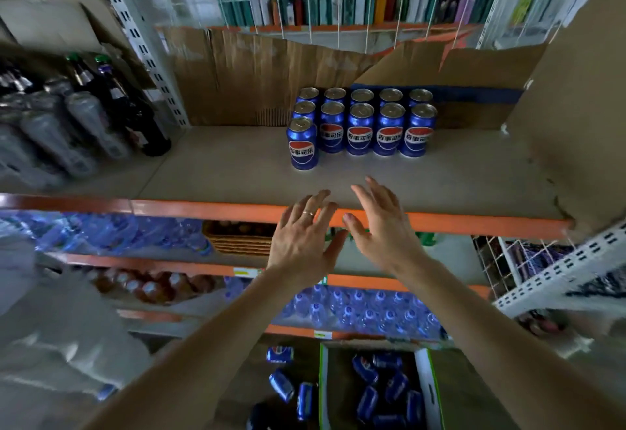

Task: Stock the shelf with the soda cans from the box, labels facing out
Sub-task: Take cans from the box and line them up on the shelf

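Blue Pepsi cans [360, 128] stood label-out on the shelf [220, 168] beyond both hands; left hand [301, 236] and right hand [382, 226] hovered empty, fingers spread, above the box [428, 392].

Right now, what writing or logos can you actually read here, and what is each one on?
"百事可乐", under a red, white and blue globe logo: on the front of the blue cans standing on the shelf.
Cans in the box and on the floor: same logo, lettering too blurred.
Yellow shelf tag: too small to read.
Dark bottles at left: labels blurred.
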